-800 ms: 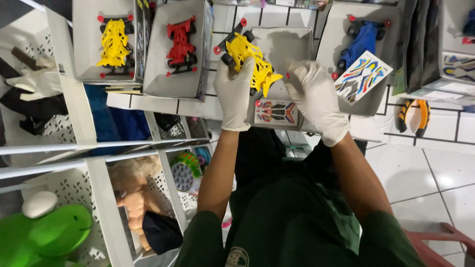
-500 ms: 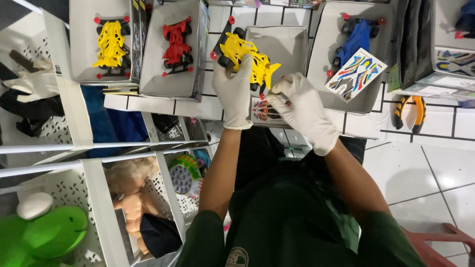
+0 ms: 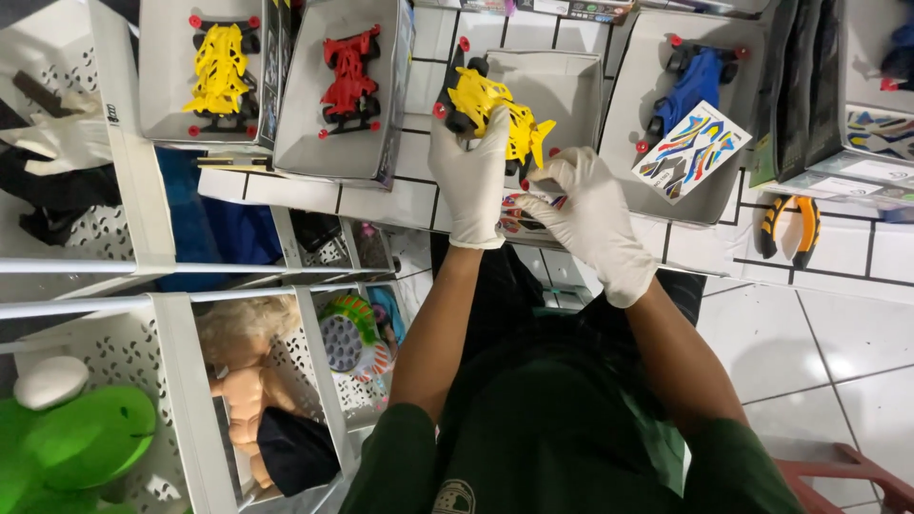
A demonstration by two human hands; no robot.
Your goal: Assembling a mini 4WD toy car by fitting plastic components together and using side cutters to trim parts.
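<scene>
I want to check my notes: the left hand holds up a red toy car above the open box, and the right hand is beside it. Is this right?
Not quite. In the head view, the toy car in the left hand is yellow, not red. The rest holds: it is above the open box, with the right hand beside it.

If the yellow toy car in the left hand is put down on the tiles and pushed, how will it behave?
The yellow car probably rolls easily: black wheels show at its end. It seems light, since the left hand alone lifts it. The thin, open plastic shell looks stiff but may crack under a hard squeeze, and the smooth tiled counter gives little grip.
</scene>
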